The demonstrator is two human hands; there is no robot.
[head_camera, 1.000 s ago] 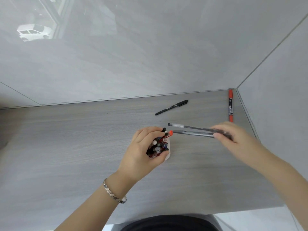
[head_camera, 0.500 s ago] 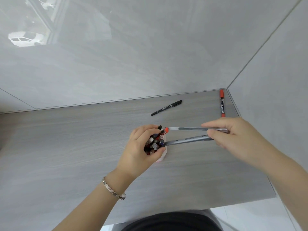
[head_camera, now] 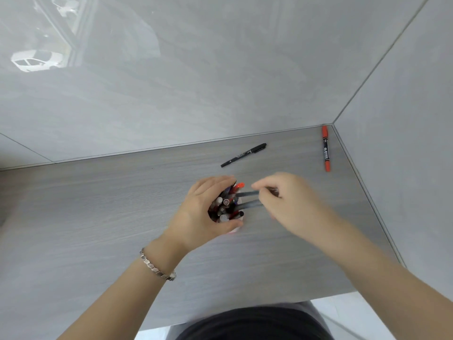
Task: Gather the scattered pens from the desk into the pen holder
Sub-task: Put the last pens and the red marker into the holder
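Sliding two grey pens (head_camera: 247,200) into the crowded pen holder (head_camera: 235,229) is the step I judge to be in hand; their tips sit among the pens already there. My left hand (head_camera: 203,217) wraps the holder, steadying it mid-table (head_camera: 98,217). My right hand (head_camera: 289,204), blurred, pinches the pens' back ends, wrist angled in from the right. Next I'd let go, then reach for the black marker (head_camera: 244,155) and red marker (head_camera: 325,148) lying far back.
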